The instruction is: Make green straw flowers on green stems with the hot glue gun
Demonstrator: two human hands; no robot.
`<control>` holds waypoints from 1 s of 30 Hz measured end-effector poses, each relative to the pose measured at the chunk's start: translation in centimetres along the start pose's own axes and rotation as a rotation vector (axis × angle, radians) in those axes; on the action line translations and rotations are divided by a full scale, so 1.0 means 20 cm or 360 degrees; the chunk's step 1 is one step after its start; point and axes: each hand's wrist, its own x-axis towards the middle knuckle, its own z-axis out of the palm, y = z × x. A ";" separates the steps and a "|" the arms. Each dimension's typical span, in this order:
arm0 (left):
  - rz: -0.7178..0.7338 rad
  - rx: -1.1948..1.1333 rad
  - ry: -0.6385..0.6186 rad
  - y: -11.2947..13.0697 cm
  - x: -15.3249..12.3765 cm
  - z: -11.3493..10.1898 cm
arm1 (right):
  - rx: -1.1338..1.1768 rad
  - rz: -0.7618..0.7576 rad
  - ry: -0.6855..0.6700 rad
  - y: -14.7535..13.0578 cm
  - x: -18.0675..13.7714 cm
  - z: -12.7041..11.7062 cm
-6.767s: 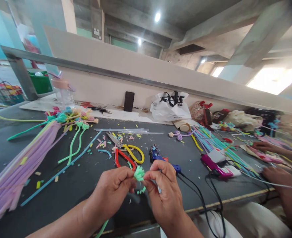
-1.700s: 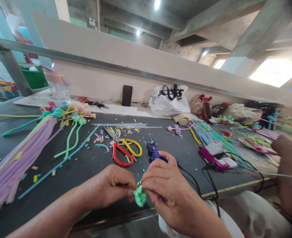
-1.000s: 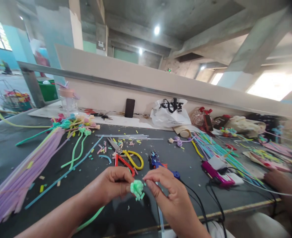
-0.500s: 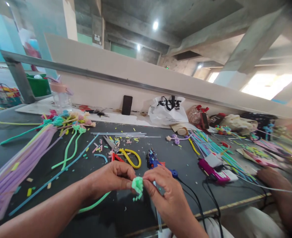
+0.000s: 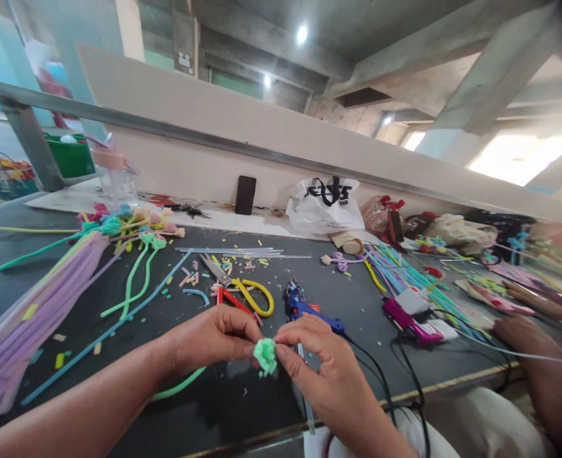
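My left hand and my right hand meet above the near part of a dark worktable. Between their fingertips sits a small mint-green pipe-cleaner bud. Both hands pinch it, fingers curled. A green stem trails from under my left hand toward the table's near edge. A thin clear stick runs down past my right palm.
Red-and-yellow scissors, a blue glue gun with black cord, and a pink glue gun lie beyond my hands. A lilac pipe-cleaner bundle lies left. Another person's hands work at right. A white bag stands at the back.
The green bud has stayed pinched between both hands, which shifted slightly and turned it. The view has wobbled; the other person's hands moved at the right.
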 end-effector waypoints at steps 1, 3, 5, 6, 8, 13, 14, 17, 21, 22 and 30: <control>-0.0011 0.0020 -0.0010 0.00 0.00 0.00 | 0.0029 0.0040 -0.0038 0.00 0.00 0.00; -0.0050 0.0090 -0.0019 0.00 0.00 0.00 | 0.0108 0.0141 -0.0132 0.00 0.01 -0.01; -0.0080 0.0206 -0.0033 0.00 0.00 0.00 | 0.0185 0.0264 -0.0228 0.01 0.01 -0.01; -0.0078 0.0271 -0.0049 0.00 -0.01 0.00 | 0.0231 0.0327 -0.0284 0.01 0.01 -0.02; -0.0054 0.0379 -0.0103 -0.01 -0.01 0.00 | 0.0354 0.0440 -0.0398 0.02 0.00 -0.02; -0.0007 0.0520 -0.0263 -0.02 -0.02 0.00 | 0.0713 0.0644 -0.0682 0.05 -0.01 -0.02; -0.0008 0.0537 -0.0289 -0.02 -0.02 0.00 | 0.0748 0.0652 -0.0726 0.05 -0.01 -0.03; -0.0011 0.0570 -0.0330 -0.02 -0.02 0.00 | 0.0737 0.0623 -0.0760 0.05 -0.01 -0.03; 0.0016 0.0572 -0.0351 -0.01 -0.02 0.00 | 0.0693 0.0596 -0.0783 0.05 -0.01 -0.03; 0.0021 0.0573 -0.0360 -0.01 -0.02 0.01 | 0.0682 0.0576 -0.0799 0.04 -0.01 -0.03; 0.0043 0.0598 -0.0323 0.00 -0.03 0.00 | -0.0096 -0.0106 -0.0411 -0.02 -0.03 -0.04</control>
